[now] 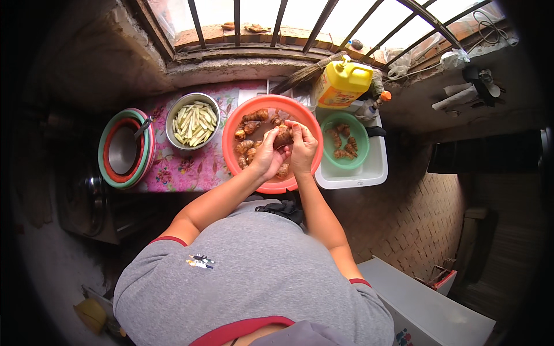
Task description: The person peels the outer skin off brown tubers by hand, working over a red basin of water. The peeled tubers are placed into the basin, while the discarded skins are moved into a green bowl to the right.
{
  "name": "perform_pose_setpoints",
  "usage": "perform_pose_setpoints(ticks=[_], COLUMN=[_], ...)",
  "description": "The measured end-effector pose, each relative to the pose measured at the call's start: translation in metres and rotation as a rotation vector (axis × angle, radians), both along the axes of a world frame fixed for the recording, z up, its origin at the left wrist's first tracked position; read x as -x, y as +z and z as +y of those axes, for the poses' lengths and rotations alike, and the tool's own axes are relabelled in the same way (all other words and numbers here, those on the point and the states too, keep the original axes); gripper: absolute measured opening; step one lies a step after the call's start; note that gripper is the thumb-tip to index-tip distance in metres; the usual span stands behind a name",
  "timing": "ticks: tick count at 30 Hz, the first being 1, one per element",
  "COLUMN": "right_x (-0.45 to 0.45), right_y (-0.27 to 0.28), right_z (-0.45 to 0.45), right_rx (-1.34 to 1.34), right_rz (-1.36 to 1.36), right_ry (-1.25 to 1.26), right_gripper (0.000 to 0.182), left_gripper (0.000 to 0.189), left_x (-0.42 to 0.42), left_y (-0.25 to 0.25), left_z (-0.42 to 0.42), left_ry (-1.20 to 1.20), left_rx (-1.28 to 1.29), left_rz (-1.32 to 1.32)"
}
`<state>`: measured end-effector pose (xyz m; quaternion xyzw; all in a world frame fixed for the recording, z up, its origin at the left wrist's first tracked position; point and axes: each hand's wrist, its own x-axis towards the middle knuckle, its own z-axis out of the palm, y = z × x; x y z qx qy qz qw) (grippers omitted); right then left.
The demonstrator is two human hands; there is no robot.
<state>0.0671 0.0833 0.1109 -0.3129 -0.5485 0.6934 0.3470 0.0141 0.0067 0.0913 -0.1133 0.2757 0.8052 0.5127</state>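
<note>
Both my left hand (270, 156) and my right hand (301, 147) grip one brown, ringed taro corm (283, 136). They hold it above a coral-red plastic basin (230, 162). Cloudy brownish water fills that basin, and several more taro corms (245, 147) lie in it, mostly to the left of my hands. On the right, a green plastic bowl (364, 149) contains several taro corms (345, 151). This bowl sits inside a white rectangular sink or tub (376, 175). My fingers cover part of the held corm.
A steel bowl of pale cut strips (194, 123) stands left on a pink floral tablecloth (186, 171). Nested basins (101, 151) with a knife handle (143, 127) are farther left. Behind are a yellow jug (344, 84), a straw brush (303, 74) and a barred window (281, 26).
</note>
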Motion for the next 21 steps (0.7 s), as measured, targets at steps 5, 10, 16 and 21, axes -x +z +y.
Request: perform_pose_setpoints(ticks=[5, 10, 16, 21], right_x=[-0.005, -0.011, -0.016, -0.018], right_y=[-0.012, 0.009, 0.005, 0.005], right_z=[0.017, -0.012, -0.018, -0.017], right_rx=[0.242, -0.037, -0.427, -0.777], right_rz=[0.141, 0.066, -0.035, -0.126], right_ry=[0.080, 0.129, -0.042, -0.092], right_gripper=[0.022, 0.024, 0.024, 0.022], left_gripper=[0.024, 0.025, 0.021, 0.022], left_x=[0.009, 0.017, 0.017, 0.011], left_y=[0.009, 0.010, 0.004, 0.002], left_z=[-0.007, -0.005, -0.001, 0.000], left_ry=[-0.085, -0.076, -0.084, -0.069], left_rx=[-0.127, -0.225, -0.279, -0.286], left_rz=[-0.080, -0.216, -0.239, -0.208])
